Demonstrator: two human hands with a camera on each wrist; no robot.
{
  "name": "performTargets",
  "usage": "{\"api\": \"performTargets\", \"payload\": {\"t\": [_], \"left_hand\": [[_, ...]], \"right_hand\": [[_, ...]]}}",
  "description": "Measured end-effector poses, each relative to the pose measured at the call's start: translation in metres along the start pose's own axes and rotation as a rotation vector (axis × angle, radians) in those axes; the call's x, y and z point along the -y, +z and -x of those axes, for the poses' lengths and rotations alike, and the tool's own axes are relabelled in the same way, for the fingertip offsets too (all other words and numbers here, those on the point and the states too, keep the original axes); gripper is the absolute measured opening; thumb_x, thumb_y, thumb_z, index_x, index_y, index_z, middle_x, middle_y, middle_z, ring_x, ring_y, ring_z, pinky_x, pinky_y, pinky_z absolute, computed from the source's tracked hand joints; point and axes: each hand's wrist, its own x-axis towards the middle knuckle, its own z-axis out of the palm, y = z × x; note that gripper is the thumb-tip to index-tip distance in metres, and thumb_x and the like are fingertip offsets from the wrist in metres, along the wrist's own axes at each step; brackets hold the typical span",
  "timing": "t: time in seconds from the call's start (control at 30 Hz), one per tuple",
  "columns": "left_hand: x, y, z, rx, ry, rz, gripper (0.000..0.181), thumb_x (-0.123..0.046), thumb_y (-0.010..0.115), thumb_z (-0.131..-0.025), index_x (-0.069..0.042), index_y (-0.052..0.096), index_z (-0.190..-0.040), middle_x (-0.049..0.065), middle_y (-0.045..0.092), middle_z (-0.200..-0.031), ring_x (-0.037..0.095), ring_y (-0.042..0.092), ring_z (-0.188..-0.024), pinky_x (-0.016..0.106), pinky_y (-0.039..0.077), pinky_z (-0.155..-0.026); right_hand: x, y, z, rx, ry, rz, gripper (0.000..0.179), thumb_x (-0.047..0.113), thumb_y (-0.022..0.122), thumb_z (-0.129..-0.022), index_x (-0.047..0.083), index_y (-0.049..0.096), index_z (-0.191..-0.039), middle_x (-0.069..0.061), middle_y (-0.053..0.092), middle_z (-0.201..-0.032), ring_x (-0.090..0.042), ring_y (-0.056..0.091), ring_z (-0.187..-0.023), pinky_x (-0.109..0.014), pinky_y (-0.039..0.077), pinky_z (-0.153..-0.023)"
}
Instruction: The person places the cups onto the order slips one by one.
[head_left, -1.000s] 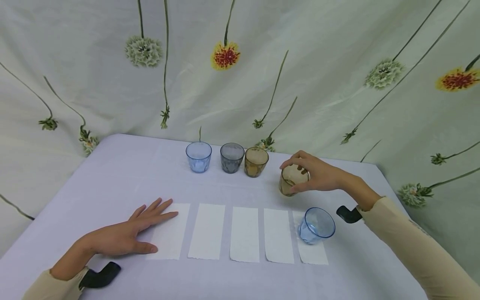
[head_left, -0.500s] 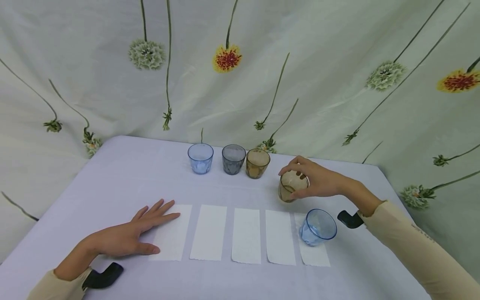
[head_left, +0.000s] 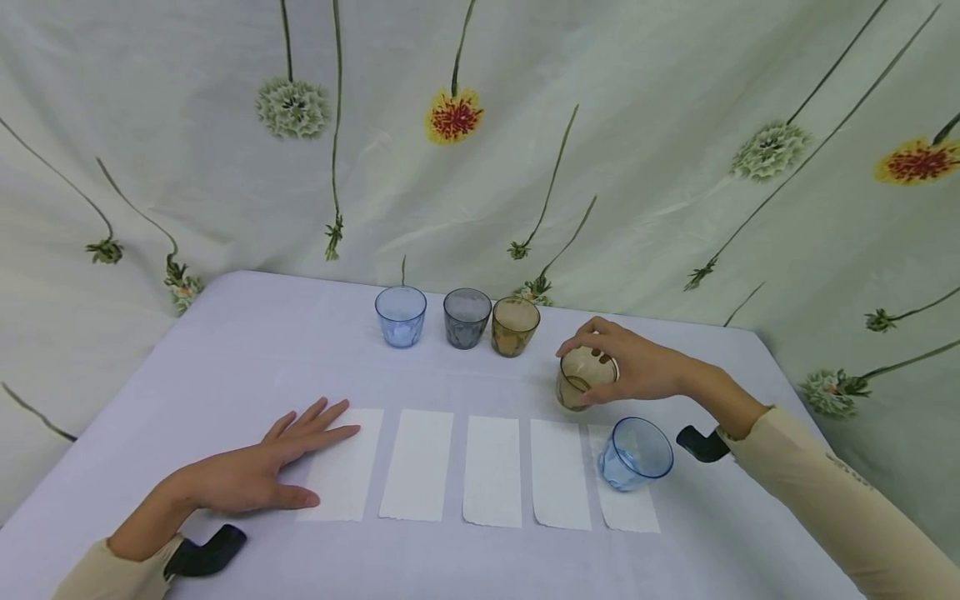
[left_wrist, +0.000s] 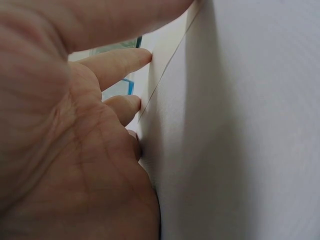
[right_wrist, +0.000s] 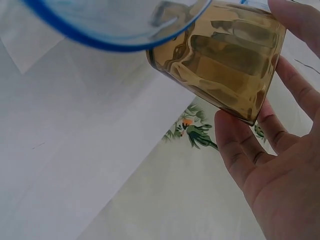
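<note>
My right hand [head_left: 637,367] grips a pale amber glass [head_left: 570,392] between thumb and fingers, behind the right end of a row of paper strips. In the right wrist view the thumb and fingers lie along the sides of this amber glass [right_wrist: 230,65]. A blue glass [head_left: 626,467] stands on the rightmost strip [head_left: 633,512], just in front of the held glass; its rim crosses the top of the right wrist view. My left hand [head_left: 247,475] rests palm down on the table, fingers spread, fingertips at the leftmost strip [head_left: 345,475]. The left wrist view shows its palm [left_wrist: 75,140] close up.
At the back of the white table [head_left: 300,333] stand a blue glass [head_left: 401,321], a grey glass [head_left: 467,321] and a darker amber glass [head_left: 515,329], the last two close together. Several white paper strips [head_left: 491,471] lie in a row. A flower-print cloth [head_left: 637,167] hangs behind.
My right hand has moved the amber glass a little toward me, nearer to the paper strips. The left hand stays in place. The head view has shifted slightly.
</note>
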Motion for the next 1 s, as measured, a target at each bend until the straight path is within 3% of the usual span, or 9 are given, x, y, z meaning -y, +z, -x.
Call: {"api": "performTargets", "payload": {"t": [1.0], "left_hand": [[0.0001, 0.0007, -0.0001, -0.010, 0.015, -0.016, 0.074, -0.034, 0.069, -0.093, -0.019, 0.034, -0.157, 0.001, 0.008, -0.170, -0.016, -0.016, -0.144, 0.003, -0.017, -0.107]], "right_hand": [[0.0062, 0.0082, 0.0053, 0.026, 0.000, 0.002, 0.058, 0.030, 0.083, -0.083, 0.031, 0.056, -0.135, -0.002, 0.047, -0.132, -0.022, 0.048, -0.123, -0.048, 0.048, -0.098]]}}
